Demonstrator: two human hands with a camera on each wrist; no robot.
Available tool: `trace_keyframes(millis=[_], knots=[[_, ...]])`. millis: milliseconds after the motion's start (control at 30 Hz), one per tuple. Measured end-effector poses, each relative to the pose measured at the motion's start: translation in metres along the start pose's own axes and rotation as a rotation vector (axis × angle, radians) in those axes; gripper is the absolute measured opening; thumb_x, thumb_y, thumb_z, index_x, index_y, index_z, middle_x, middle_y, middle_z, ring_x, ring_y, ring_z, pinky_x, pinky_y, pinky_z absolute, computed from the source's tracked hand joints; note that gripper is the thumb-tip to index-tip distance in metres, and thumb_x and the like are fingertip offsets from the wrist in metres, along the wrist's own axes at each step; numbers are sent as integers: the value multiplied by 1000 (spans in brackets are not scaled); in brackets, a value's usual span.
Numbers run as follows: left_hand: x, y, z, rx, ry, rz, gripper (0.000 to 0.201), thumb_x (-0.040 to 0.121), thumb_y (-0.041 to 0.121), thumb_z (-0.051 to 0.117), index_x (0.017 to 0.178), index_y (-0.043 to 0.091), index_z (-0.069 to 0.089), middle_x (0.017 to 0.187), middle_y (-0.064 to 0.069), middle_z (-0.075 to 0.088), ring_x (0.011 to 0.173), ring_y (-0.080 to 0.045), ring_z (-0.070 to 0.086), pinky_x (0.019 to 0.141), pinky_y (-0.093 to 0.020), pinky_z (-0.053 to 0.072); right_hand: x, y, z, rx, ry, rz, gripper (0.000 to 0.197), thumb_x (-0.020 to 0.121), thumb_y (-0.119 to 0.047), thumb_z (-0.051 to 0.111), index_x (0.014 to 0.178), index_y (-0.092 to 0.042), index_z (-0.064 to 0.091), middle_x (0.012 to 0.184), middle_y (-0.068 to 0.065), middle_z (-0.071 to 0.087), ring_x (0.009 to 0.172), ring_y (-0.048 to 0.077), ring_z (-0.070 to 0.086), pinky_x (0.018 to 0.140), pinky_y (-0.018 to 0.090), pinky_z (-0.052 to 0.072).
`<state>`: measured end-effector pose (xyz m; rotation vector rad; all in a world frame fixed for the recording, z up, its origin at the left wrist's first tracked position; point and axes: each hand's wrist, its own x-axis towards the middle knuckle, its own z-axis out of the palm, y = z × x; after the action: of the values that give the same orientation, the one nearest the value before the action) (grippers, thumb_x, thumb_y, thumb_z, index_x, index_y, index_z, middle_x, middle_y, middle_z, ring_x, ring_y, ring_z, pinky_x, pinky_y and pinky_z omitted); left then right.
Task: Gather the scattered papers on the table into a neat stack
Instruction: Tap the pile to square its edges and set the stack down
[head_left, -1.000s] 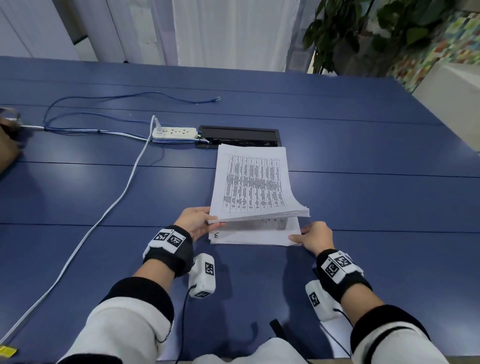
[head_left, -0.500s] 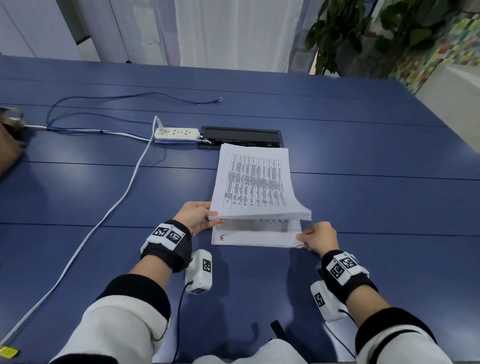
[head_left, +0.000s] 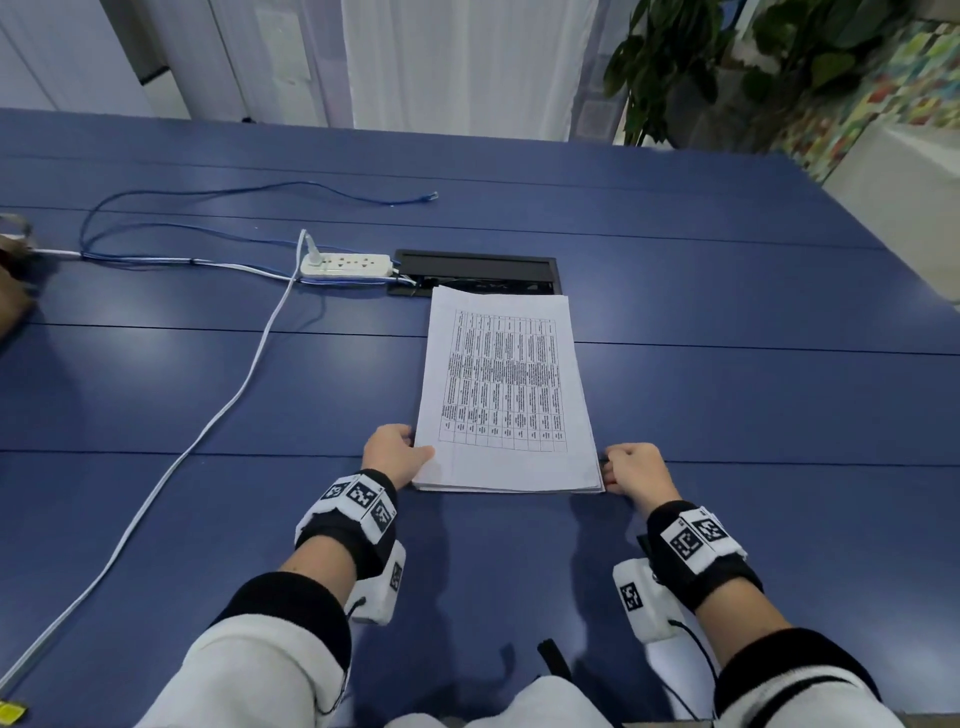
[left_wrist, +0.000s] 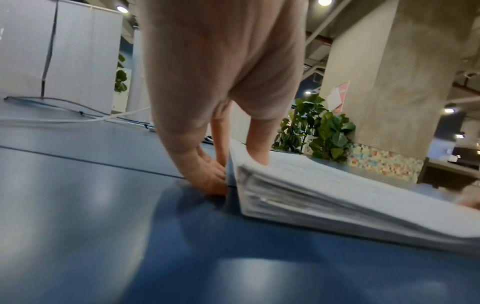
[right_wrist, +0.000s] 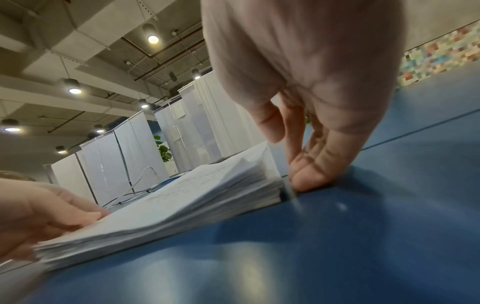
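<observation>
- The stack of papers (head_left: 506, 400) was seen lying flat on the blue table (head_left: 727, 364), its far end just short of the black cable hatch (head_left: 475, 270), its near end between the two hands.
- The left hand (head_left: 392, 454) was held against the stack's near left corner: thumb laid on the top sheet, fingers (left_wrist: 207, 181) curled down against the left edge, so the corner was pinched.
- The right hand (head_left: 631, 470) was set at the near right corner, fingertips (right_wrist: 309, 179) on the table and pressed against the side of the stack; nothing was clasped there, and the thumb hung free just above the top sheet.
- From the wrist views, the sheets were judged thin, limp and slippery on each other; the near edges were seen slightly stepped, not yet flush.
- The stack was judged light enough for two hands, but floppy if lifted by one corner.
- Best hold, by this reading: both long sides, just ahead of the present grips, squeezed inward and tapped square.
- A risk was noted: top sheets could slide away from the thumb under any sideways push.
- The white power strip (head_left: 345, 265) and its white cable (head_left: 208, 431) lay well left of the left hand.
</observation>
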<state>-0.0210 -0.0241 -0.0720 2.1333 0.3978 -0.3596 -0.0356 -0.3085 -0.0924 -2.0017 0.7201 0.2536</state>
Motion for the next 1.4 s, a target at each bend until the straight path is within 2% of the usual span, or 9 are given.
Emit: trace_keyframes(millis=[200,433,633,700,900,1033,1133,1300,1400], knots=[[8,9,6,70,-19,-59,36,82,-3,45,50,12,37,57,-4,37,68,-24,34,59,-27,33,-15,-17,5,-146,-49,-57,47,79,8,39,43,-19,25,48,-2,25,55,14,20,46,28,20],[4,13,4,-101,-58,-116,37,92,0,37,60,17,38,93,-12,49,85,-23,49,86,-38,51,-13,-16,2,-163,-23,-80,41,75,7,37,47,-19,21,55,1,19,60,17,18,49,28,18],[-2,9,-1,-217,-158,-148,28,86,-8,36,64,9,40,56,-5,35,35,-12,39,41,-15,39,-15,-12,-7,-123,-128,-99,24,82,-1,51,59,-8,53,62,5,44,61,18,38,57,27,33],[-2,9,1,-190,-164,-119,22,86,-4,39,67,8,43,61,-8,40,45,-17,44,47,-21,44,-22,-14,-12,-99,-227,-115,2,81,-5,63,80,-5,65,71,5,57,64,16,49,58,24,41],[-1,-2,10,18,-139,10,24,72,14,60,85,-6,65,76,-13,63,67,-24,52,63,-30,44,-26,-11,-22,-476,-254,-258,47,63,-2,76,106,-10,60,91,5,67,79,19,61,73,26,49],[-3,2,6,110,-197,34,54,47,23,74,92,-5,67,95,-15,72,90,-29,68,80,-39,56,-26,-12,-19,-510,-161,-303,34,65,-1,76,98,-5,67,88,7,69,78,18,59,68,20,41],[-8,5,5,304,-201,53,53,55,17,83,101,0,63,106,-11,67,104,-27,60,89,-36,51,-28,-13,-19,-497,-142,-306,27,65,1,74,92,-2,70,88,11,72,78,21,62,66,22,44],[-18,11,11,654,-130,108,45,67,14,79,101,4,52,116,-15,53,107,-30,55,80,-30,46,-28,-13,-19,-501,-113,-315,18,65,0,75,83,-3,72,83,13,72,71,17,59,64,23,46],[-17,12,8,612,-92,89,36,65,11,78,69,10,42,95,-13,59,88,-29,59,66,-29,45,-26,-11,-21,-461,-133,-294,17,68,1,73,64,-14,66,70,9,69,51,7,53,48,12,42]])
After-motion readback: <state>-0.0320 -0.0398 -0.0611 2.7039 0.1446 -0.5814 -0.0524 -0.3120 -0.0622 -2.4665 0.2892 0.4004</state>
